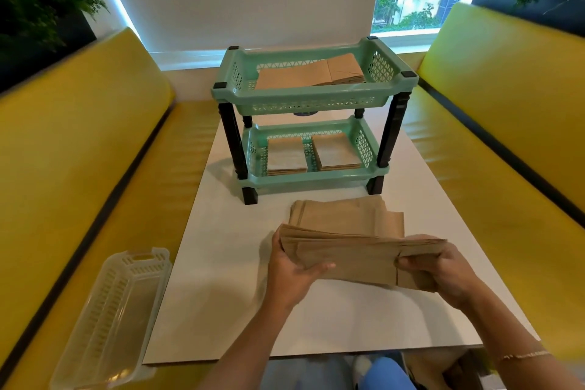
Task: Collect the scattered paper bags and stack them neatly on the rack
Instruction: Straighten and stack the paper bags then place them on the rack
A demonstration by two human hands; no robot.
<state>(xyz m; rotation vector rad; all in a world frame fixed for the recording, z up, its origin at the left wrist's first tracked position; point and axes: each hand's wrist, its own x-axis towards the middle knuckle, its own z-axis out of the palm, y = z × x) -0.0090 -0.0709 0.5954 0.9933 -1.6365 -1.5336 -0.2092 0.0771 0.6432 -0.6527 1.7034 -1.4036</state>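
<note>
Two yellow padded benches flank our white rectangular table, leaving its near edge open. Our left hand and right hand grip a stack of flat brown paper bags by its ends, fingers curled around it, just before the mint-green two-tier plastic rack.

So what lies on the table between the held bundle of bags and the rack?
A loose pile of paper bags lies there, seen in the head view, before the rack.
</note>
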